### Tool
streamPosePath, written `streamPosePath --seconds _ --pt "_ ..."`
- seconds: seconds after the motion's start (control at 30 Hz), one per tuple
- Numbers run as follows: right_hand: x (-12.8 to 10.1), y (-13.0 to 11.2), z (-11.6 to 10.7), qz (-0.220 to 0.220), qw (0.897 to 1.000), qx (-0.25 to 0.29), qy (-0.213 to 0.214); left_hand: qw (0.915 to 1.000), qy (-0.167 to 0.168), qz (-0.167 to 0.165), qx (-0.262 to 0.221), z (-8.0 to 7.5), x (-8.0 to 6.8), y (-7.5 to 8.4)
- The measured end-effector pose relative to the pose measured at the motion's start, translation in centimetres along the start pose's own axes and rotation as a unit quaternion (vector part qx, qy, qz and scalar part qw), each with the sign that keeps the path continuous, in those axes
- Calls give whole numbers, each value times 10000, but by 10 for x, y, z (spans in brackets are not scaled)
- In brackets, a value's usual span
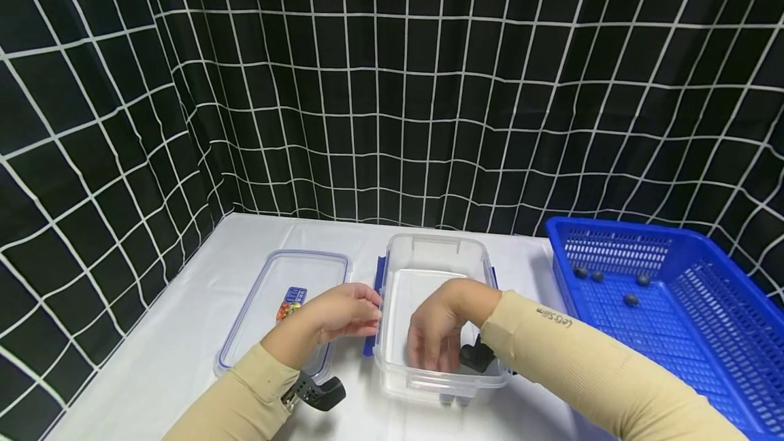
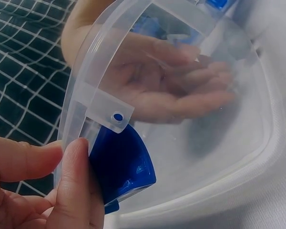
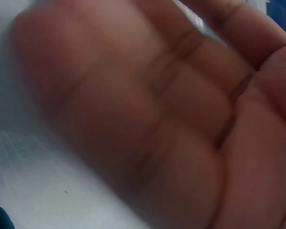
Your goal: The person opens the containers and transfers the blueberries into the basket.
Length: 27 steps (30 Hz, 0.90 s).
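Observation:
A clear plastic box (image 1: 392,352) with blue side latches (image 2: 121,164) stands lidless on the table. My left hand (image 1: 355,312) pinches its left rim between thumb and fingers, beside the latch. Inside the box, my right hand (image 1: 435,335) reaches down with loosely bent fingers near the front wall. Through the clear side in the left wrist view, this right hand (image 2: 176,88) shows its palm, and I see nothing in it. Two small dark spots (image 1: 454,400) show blurred through the box's front wall; what they are I cannot tell.
A clear lid (image 1: 257,315) with a blue seal and a printed label lies left of the box. To the right, a blue plastic basket (image 1: 692,240) contains several small dark round berries (image 1: 631,299). Black gridded cloth (image 1: 429,101) hangs behind the white table (image 1: 239,237).

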State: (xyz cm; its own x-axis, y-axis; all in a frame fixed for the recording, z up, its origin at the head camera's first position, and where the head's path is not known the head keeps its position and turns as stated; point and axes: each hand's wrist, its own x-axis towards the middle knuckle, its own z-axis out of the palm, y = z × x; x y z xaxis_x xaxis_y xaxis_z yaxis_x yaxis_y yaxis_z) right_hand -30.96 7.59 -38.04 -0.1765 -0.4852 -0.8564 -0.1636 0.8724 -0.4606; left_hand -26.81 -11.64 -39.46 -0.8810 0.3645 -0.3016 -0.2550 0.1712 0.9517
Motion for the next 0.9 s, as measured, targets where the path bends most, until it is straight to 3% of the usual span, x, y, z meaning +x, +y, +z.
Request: streamPosePath --seconds 0.1,0.2,0.33,0.43,0.5,0.67,0.8,0.9 --pt "-4 0 -1 227 9993 -242 166 10000 32 -9 38 0 -1 2" --pt "-12 0 -8 213 9943 -639 821 9999 72 -11 70 1 -1 2" --pt "-25 3 -27 291 9663 -1228 2244 9999 63 -4 79 2 -1 2" --pt "-32 6 -40 639 9455 -1413 2865 9999 68 -8 103 2 -1 2" --pt "-34 8 -45 925 9426 -1320 2925 9999 82 -15 131 1 -1 2" --pt "-36 12 -46 1478 9501 -1109 2513 9999 92 -18 131 1 0 3" --pt "-33 13 -42 1711 9498 -1234 2311 9999 80 -10 88 1 0 3" --pt "-31 14 -38 1861 9569 -975 2005 10000 53 -11 58 2 -1 2"
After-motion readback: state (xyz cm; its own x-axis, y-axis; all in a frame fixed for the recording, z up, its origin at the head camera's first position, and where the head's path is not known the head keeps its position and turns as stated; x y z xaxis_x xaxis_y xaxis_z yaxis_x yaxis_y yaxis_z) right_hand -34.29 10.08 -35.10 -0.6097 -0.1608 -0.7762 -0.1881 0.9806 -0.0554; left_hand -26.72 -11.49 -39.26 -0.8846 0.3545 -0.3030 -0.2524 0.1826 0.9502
